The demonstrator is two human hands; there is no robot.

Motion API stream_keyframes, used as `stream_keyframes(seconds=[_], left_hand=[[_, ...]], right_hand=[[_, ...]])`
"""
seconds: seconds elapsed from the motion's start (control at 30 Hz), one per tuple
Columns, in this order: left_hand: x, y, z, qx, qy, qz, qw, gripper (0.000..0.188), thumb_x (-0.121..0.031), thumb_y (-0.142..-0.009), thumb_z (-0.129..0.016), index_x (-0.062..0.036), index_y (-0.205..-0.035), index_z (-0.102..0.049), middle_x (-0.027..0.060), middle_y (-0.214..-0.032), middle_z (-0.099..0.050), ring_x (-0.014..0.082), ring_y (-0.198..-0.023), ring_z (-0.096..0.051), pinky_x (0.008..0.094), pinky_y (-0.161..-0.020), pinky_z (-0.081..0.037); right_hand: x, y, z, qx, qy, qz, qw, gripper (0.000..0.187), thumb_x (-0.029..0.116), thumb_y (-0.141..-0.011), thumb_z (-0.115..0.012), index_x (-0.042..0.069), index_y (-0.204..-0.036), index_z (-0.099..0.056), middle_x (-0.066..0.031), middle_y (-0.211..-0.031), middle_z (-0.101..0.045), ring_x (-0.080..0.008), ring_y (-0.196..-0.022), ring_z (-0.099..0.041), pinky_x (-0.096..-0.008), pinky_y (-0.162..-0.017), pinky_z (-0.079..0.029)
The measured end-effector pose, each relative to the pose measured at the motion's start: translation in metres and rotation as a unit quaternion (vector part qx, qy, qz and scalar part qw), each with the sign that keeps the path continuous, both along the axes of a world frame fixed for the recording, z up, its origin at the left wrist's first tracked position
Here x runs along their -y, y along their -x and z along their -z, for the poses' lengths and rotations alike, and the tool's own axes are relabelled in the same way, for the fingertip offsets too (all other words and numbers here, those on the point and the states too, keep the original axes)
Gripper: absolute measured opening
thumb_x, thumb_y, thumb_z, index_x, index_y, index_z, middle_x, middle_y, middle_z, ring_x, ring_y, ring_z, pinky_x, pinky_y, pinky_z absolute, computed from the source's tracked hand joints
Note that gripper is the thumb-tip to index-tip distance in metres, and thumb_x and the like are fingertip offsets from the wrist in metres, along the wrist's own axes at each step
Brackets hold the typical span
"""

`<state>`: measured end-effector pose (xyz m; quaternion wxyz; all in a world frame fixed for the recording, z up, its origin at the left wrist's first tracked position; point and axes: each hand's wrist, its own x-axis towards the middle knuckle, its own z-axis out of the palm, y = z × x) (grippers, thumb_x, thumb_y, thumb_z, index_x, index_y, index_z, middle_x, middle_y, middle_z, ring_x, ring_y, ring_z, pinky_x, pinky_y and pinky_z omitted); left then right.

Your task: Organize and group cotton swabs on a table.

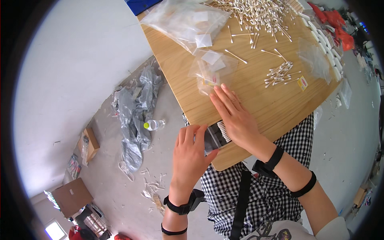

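Left hand: the person's left hand is closed around the left end of a small dark-looking clear bag, thumb on the near side, fingers on the far side.
Right hand: the right hand is flat, its fingers straight and close together, reaching over the bag's right end and gripping nothing that shows.
Bag: at the near left corner of the table, between the two hands.
Row of swabs: a neat row of white-tipped swabs shows at the bag's right end, partly under the right hand; whether all sit fully inside, I cannot tell.
Done, as judged: this row is lined up; white bundles stand along the table's right edge, their contents too small to make out.
Left, as judged: the bag's closure cannot be confirmed; a large heap of swabs and a smaller loose cluster lie unbagged, the cluster beside a yellow card.
Beyond the fingertips: flat clear packets lie near the right hand.
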<state>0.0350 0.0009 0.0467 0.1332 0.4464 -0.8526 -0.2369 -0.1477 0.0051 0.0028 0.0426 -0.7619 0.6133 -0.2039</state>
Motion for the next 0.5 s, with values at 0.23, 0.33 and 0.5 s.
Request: stream_keyframes(seconds=[0.23, 0.33, 0.5], left_hand=[[0.003, 0.002, 0.007, -0.054, -0.038, -0.011, 0.998, 0.059, -0.011, -0.061, -0.082, -0.0005, -0.112, -0.055, 0.0125, -0.106, -0.052, 0.0322, -0.102, -0.052, 0.0393, -0.086, -0.05], [0.004, 0.001, 0.016, -0.097, -0.037, -0.008, 0.995, 0.058, -0.01, -0.059, -0.082, 0.0008, -0.109, -0.054, 0.0135, -0.103, -0.051, 0.0336, -0.1, -0.052, 0.0404, -0.084, -0.051], [0.002, -0.003, 0.026, -0.139, -0.051, -0.002, 0.989, 0.06, -0.007, -0.057, -0.082, 0.0033, -0.109, -0.053, 0.0157, -0.103, -0.051, 0.0348, -0.099, -0.052, 0.0411, -0.083, -0.05]], right_hand=[[0.003, -0.005, 0.004, -0.014, 0.008, -0.018, 1.0, 0.058, 0.0, -0.085, -0.053, -0.004, -0.141, -0.04, -0.0184, -0.149, -0.037, -0.0322, -0.142, -0.032, -0.0431, -0.114, -0.033], [0.003, -0.006, 0.004, -0.011, 0.001, -0.029, 1.0, 0.056, 0.001, -0.086, -0.053, -0.004, -0.14, -0.04, -0.0184, -0.15, -0.037, -0.0321, -0.142, -0.031, -0.0434, -0.114, -0.034], [0.002, -0.019, 0.003, -0.009, 0.001, -0.048, 0.999, 0.056, 0.006, -0.086, -0.055, -0.005, -0.139, -0.041, -0.0187, -0.149, -0.038, -0.0312, -0.143, -0.031, -0.043, -0.114, -0.034]])
